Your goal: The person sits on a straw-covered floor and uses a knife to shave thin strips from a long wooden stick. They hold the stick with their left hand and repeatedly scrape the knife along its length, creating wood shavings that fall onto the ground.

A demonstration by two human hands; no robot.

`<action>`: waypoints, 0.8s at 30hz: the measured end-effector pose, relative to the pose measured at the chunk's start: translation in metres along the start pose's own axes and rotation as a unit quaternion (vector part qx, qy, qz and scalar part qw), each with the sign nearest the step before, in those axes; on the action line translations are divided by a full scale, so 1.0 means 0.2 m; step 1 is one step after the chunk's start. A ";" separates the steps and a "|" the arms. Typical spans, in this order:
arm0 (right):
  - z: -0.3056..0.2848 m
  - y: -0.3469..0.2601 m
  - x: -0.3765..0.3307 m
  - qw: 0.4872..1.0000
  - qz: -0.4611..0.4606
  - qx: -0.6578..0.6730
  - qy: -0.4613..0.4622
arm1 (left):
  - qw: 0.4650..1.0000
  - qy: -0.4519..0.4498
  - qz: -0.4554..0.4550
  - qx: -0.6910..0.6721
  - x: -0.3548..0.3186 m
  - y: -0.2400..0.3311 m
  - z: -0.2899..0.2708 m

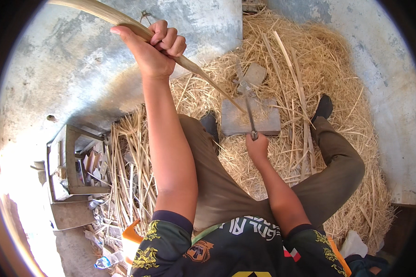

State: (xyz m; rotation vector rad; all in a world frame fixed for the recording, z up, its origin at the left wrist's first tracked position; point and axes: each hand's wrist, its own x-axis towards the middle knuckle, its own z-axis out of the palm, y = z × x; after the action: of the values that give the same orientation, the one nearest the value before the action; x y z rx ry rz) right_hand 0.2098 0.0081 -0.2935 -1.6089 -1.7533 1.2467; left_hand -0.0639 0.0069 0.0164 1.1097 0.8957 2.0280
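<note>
Sitting between weathered blue-grey walls point(386, 69), low over a thick spread of pale straw-like shavings point(351, 152). Wearing a dark printed shirt point(208, 256), and showing orange chair edges point(131, 229) at either side of the torso. Having a clear plastic bottle point(115, 258) with a blue cap lying at the lower left, among scraps. Bending both legs outward in brownish trousers point(342, 161), and resting dark footwear point(324, 107) well apart on the shavings. Holding up the left hand point(158, 48), with its fingers curled tightly round a long, curved tan strip point(194, 69) and its thumb lying along it. Slanting the strip from the upper left rim down past that hand, tapering toward a low end over a grey rectangular block point(270, 125). Closing the right hand point(258, 145) fully round the near end of a slim metal tool point(250, 111), and pointing it away from the body across the block, just right of the strip's tip; not telling from this view whether tip and tool are touching. Seeing loose narrow sticks point(129, 161) beside the left leg, next to an open wood-framed box point(71, 159). Making out, farther off, a metal fitting point(246, 86) near a flat slab point(255, 73), and long split lengths point(293, 69) lying to the right.
</note>
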 end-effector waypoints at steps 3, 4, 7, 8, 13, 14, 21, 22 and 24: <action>-0.01 0.06 0.01 0.990 0.052 -0.122 -0.051 | 1.000 0.006 -0.006 0.005 -0.01 0.00 0.01; -0.02 0.03 0.00 0.989 0.043 -0.135 -0.041 | 1.000 0.012 -0.004 0.009 -0.02 0.01 0.01; -0.06 -0.12 -0.03 0.990 -0.016 -0.141 -0.017 | 1.000 0.022 0.006 -0.007 -0.02 0.01 0.00; -0.08 -0.19 -0.04 0.990 -0.042 -0.137 -0.010 | 1.000 0.024 0.009 -0.017 -0.02 0.00 0.00; -0.07 -0.48 -0.12 0.987 -0.124 -0.101 -0.016 | 1.000 0.013 0.012 0.007 -0.01 0.00 0.01; -0.07 -0.48 -0.12 0.985 -0.138 -0.099 -0.013 | 1.000 0.008 0.008 0.013 -0.02 0.00 0.00; 0.03 0.07 0.02 0.983 0.036 -0.179 -0.032 | 1.000 0.008 0.002 -0.007 -0.03 0.00 0.00; 0.04 0.04 0.02 0.985 0.027 -0.168 -0.024 | 1.000 0.017 0.004 -0.011 -0.04 0.00 0.02; 0.05 -0.06 0.01 0.989 -0.014 -0.149 -0.009 | 1.000 0.025 0.004 -0.009 -0.05 0.00 0.03</action>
State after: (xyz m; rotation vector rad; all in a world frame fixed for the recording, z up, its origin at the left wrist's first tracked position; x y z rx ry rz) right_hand 0.1948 0.0081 -0.2894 -1.7299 -2.0438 1.0253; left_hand -0.0546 -0.0006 0.0145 1.0586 0.8985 2.0744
